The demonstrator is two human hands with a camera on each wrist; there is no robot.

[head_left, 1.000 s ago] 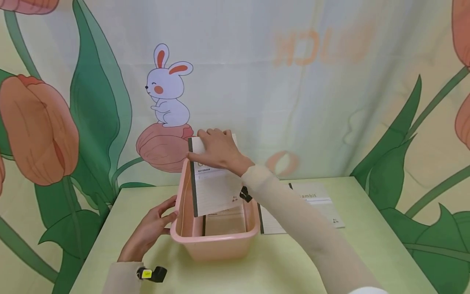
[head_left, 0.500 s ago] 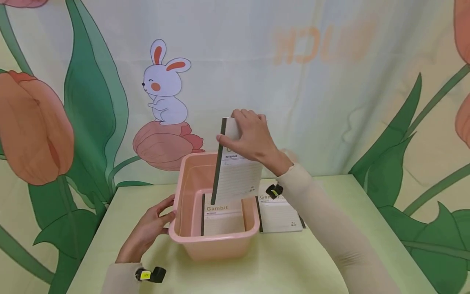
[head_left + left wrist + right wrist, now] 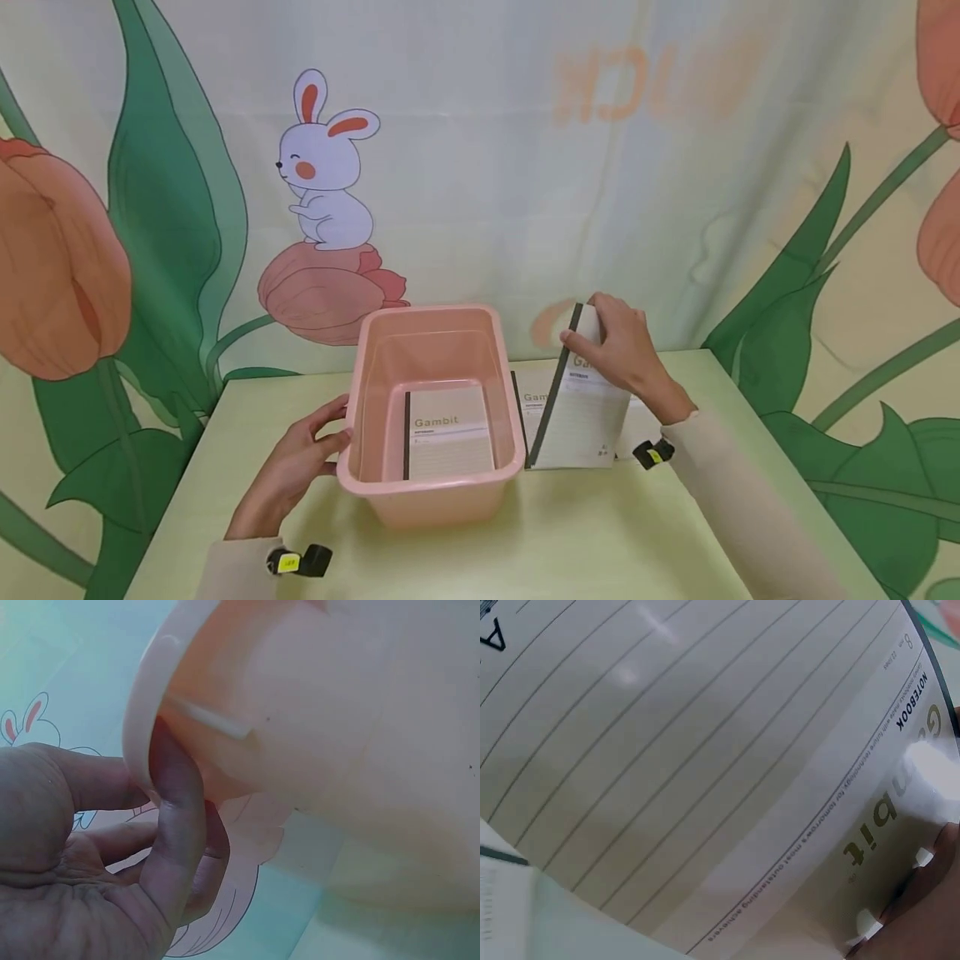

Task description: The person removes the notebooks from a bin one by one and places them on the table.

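Note:
A pink plastic basin (image 3: 429,487) stands on the table, with a Gambit notebook (image 3: 450,437) lying flat inside. My left hand (image 3: 296,458) grips its left rim, pinching it between thumb and fingers, as the left wrist view of the basin (image 3: 360,697) confirms. To the right, my right hand (image 3: 628,346) pinches the top of a dark-spined notebook (image 3: 573,425) and holds it tilted, lower edge close to the table. Its lined cover fills the right wrist view, fingertips (image 3: 930,900) at the title end. Behind it, another notebook (image 3: 529,398) lies partly hidden on the table.
More white notebook cover (image 3: 639,429) shows on the table right of the held notebook, mostly covered by the hand. A curtain (image 3: 480,167) printed with a rabbit and tulips hangs behind the pale green table (image 3: 420,567).
My right hand has lifted the notebook out of the basin and carried it right, then down over the notebooks on the table. My left hand has stayed on the basin rim.

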